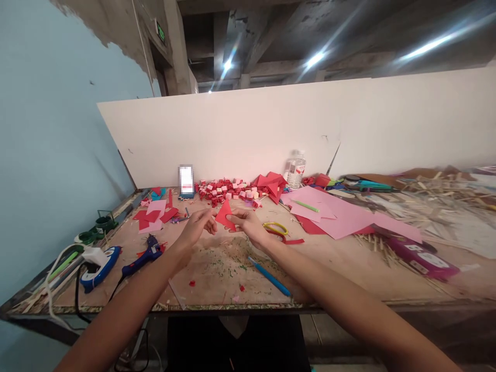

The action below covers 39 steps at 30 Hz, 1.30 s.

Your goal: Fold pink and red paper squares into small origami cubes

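A folded triangle of red paper is held up just above the middle of the table, its point upward. My right hand pinches it between thumb and fingers at its lower right side. To the left of the paper is my left hand, its fingers loosely bent and apart, holding nothing that shows. Behind the hands lies a pile of small red and pink paper cubes. Pieces of larger folded red paper rest at the pile's right end. Yellow-handled scissors lie right of my right hand.
A blue pen-like tool lies near the front edge. On the left are a blue glue gun, a power strip and red and pink scraps. Pink sheets, a bottle and thin wooden strips occupy the right. A phone stands behind.
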Tool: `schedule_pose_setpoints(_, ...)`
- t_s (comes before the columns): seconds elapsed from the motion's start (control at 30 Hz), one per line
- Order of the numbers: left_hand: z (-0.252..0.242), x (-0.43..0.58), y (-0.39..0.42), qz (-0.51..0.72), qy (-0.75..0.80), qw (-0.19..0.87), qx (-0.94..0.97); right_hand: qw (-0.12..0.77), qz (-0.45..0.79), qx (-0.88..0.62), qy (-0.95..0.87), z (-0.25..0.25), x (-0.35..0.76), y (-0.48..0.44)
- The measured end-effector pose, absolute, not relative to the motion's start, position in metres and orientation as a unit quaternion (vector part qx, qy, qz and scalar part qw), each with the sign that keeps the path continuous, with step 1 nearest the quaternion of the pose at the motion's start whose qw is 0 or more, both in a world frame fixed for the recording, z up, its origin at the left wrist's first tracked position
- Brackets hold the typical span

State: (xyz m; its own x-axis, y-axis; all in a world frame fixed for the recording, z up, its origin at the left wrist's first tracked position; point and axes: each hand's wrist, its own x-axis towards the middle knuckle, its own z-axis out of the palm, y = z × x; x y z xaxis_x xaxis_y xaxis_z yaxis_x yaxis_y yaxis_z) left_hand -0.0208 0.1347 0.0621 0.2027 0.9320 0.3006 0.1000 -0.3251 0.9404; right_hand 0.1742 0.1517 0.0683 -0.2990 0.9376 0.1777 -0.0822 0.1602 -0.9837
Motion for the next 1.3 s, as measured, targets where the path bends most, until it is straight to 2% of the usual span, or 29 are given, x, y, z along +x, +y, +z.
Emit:
schedule_pose_setpoints(0.23, 0.072, -0.020, 0.126, 0.431, 0.404, 0.361, 0.722, 0.437, 0.520, -0.373, -0.632, 0.062, 0.177, 0.155)
schedule_pose_setpoints(0.57, 0.063, -0.023, 0.131, 0.407, 0.412, 0.367, 0.728, 0.434, 0.510, -0.366, -0.646, 0.053, 0.181, 0.161)
schedule_pose_setpoints(0.97, 0.057, -0.024, 0.129, 0.434, 0.436, 0.363, 0.699, 0.402, 0.555, -0.357, -0.634, 0.041, 0.180, 0.167)
schedule_pose_setpoints(1.3, 0.065, -0.017, 0.116, 0.471, 0.482, 0.319, 0.666, 0.474, 0.482, -0.375, -0.634, 0.033, 0.178, 0.177)
